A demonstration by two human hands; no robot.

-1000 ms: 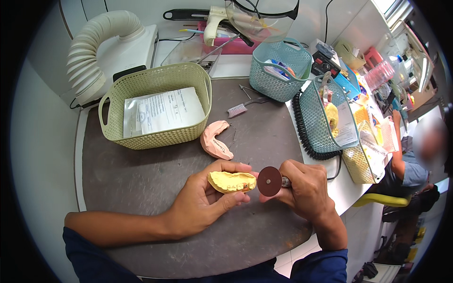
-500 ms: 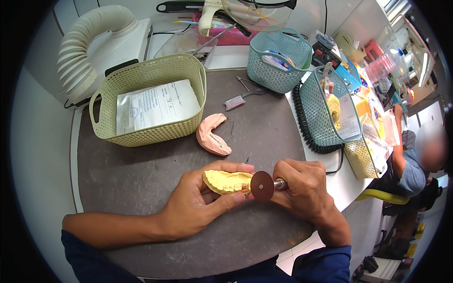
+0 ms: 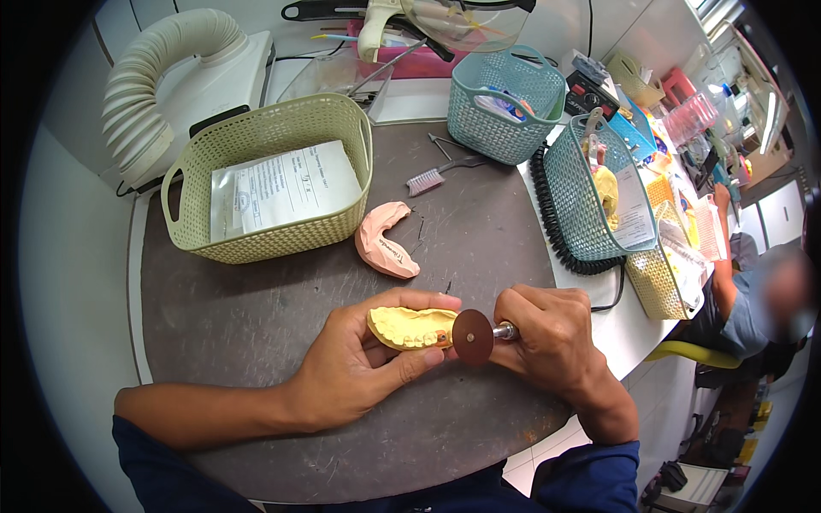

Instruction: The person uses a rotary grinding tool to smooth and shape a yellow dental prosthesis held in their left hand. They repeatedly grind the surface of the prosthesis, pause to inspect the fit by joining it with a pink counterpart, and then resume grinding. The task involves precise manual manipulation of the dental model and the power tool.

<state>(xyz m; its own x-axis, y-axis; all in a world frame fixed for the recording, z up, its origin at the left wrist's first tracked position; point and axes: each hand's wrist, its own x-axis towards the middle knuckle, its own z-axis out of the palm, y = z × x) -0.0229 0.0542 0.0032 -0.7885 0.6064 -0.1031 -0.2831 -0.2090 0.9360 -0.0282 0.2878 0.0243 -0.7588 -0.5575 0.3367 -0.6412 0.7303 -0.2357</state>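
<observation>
While the left hand's grip [image 3: 344, 357] encloses a curved yellow dental cast [image 3: 400, 323], the right hand [image 3: 547, 340] clasps a disc-tipped handpiece [image 3: 506, 331] above a scratched grey worktop [image 3: 248, 329] near pale walls [image 3: 73, 256].

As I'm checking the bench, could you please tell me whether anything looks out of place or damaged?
Mildly: thin dark bits lie loose near the pink cast, perhaps stray scraps, and the grey worktop is scratched. The yellow cast has a reddish-brown patch; I cannot tell whether that is damage. I see no spill.
</observation>
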